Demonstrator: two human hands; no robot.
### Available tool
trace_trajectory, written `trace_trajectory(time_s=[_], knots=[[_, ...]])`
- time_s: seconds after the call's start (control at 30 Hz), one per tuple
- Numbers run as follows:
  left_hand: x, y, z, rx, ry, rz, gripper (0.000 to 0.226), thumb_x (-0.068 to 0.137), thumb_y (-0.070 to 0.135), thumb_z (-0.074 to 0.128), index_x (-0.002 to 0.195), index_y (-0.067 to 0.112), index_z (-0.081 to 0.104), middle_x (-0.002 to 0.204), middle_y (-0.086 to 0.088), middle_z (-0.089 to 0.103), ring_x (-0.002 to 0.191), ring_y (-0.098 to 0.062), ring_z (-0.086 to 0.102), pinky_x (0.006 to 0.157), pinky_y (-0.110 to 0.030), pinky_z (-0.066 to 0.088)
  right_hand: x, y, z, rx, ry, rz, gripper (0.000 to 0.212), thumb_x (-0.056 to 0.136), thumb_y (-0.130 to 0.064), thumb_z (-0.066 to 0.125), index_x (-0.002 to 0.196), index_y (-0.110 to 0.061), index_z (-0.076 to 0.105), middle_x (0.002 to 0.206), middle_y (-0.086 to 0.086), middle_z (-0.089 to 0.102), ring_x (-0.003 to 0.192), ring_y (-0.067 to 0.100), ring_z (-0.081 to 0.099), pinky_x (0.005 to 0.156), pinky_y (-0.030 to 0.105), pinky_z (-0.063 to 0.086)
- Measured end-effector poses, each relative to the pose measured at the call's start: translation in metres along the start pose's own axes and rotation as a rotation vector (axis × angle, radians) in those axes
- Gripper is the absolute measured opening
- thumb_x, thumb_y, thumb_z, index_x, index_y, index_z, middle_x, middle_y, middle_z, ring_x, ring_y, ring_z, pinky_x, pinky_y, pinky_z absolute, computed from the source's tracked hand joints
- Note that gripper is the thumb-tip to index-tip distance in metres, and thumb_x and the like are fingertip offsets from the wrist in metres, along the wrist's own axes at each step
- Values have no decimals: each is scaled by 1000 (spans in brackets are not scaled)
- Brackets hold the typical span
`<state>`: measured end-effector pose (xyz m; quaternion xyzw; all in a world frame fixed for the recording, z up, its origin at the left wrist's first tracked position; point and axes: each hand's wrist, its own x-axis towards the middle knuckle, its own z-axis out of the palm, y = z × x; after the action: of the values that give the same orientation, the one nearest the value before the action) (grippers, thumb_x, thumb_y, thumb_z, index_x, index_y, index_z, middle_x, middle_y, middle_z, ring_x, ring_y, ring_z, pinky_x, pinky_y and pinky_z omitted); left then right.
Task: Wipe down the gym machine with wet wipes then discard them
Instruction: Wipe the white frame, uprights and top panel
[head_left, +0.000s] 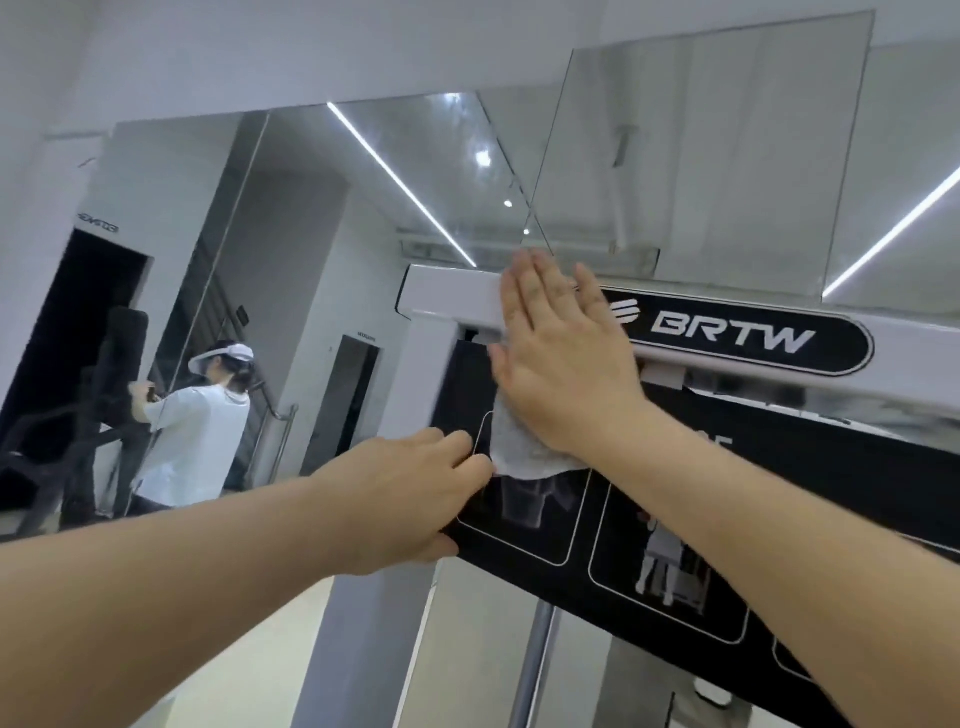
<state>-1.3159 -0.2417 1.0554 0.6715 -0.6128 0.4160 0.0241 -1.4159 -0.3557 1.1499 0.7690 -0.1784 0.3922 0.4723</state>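
Note:
The gym machine's white top frame carries a black BRTW badge; below it hangs a black instruction panel with exercise diagrams. My right hand presses a white wet wipe flat against the panel and frame, fingers straight and pointing up. The wipe's lower part shows beneath my palm. My left hand holds the panel's left edge, thumb under its lower corner, fingertips just touching the wipe's left edge.
A wall mirror behind the machine reflects another person in a white shirt and visor beside dark equipment. A chrome upright bar runs down below the panel. A white post supports the frame at left.

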Motion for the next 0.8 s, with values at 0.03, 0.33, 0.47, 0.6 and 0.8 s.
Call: trace_trajectory(time_s=[0.03,0.33,0.47,0.6,0.8], knots=[[1,-4,0,28,4,32,44,93,55,49,120,22,36,109,4,43,89,-14,43,70,-30,48,0,-15,4,18,4,-18,66,101,-43,10,154,-4,-1,163,14,-4,151,28,-8,122,46,-6],[25,-29,-7,19,-77,123,54,90,66,42,73,17,60,71,2,60,60,-16,49,48,-26,29,-33,-10,14,-112,121,-143,55,92,-23,37,142,-2,45,155,20,33,149,29,18,118,54,9],[40,-40,-13,-350,-116,17,50,89,55,56,65,13,66,53,3,56,46,-11,48,54,-23,42,0,-1,9,-84,127,-108,47,92,-21,52,135,-1,54,143,21,49,140,34,37,109,45,35],[43,-44,-14,-562,-119,-14,32,83,36,62,60,15,69,53,6,65,51,-2,58,69,-21,53,-21,-20,19,-39,106,-146,57,98,-31,30,140,3,45,150,23,38,143,37,32,117,46,27],[31,-50,-6,-734,-32,-73,25,80,34,69,63,16,68,55,3,62,49,-4,50,54,-16,45,9,-19,10,-31,18,-7,68,100,-50,15,153,-8,10,162,11,2,151,25,-1,121,49,0]])
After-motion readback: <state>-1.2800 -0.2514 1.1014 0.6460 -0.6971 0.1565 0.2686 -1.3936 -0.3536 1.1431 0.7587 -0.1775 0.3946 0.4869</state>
